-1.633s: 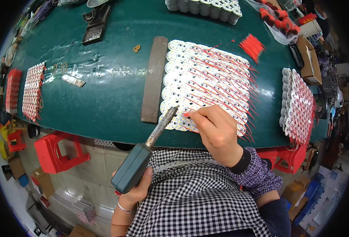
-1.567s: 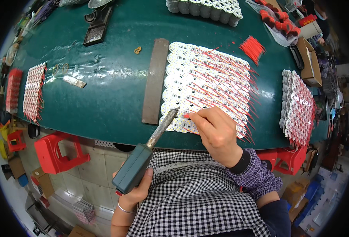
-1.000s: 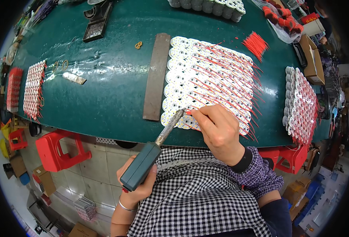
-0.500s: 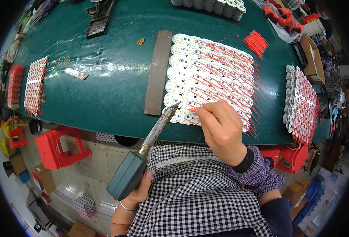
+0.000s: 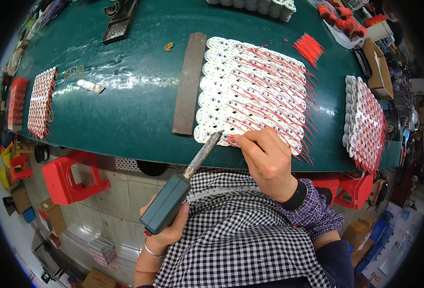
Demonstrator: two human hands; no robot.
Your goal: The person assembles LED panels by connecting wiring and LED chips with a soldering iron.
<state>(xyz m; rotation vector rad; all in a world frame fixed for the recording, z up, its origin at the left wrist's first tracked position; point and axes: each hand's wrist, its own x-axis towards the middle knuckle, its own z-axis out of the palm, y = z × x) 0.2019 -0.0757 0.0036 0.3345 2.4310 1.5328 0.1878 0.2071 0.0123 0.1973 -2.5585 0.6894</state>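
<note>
Wire [image 5: 230,138], likely light, springy, best held near one end, pinched in right hand [image 5: 268,162], with soldering iron [image 5: 174,188] clasped in left hand [image 5: 176,227].

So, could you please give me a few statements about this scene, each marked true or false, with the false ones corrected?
1. The left hand holds the soldering iron. True.
2. The soldering iron's metal end points toward the person. False: it points away, toward the boards.
3. The brown bar lies along the left side of the boards. True.
4. The right hand is spread flat. False: its fingers pinch red wire at the boards' near edge.
5. The wire bundle lies left of the brown bar. False: it lies to the right, past the boards' far right corner.
6. A red stool stands to the person's left. True.
</note>
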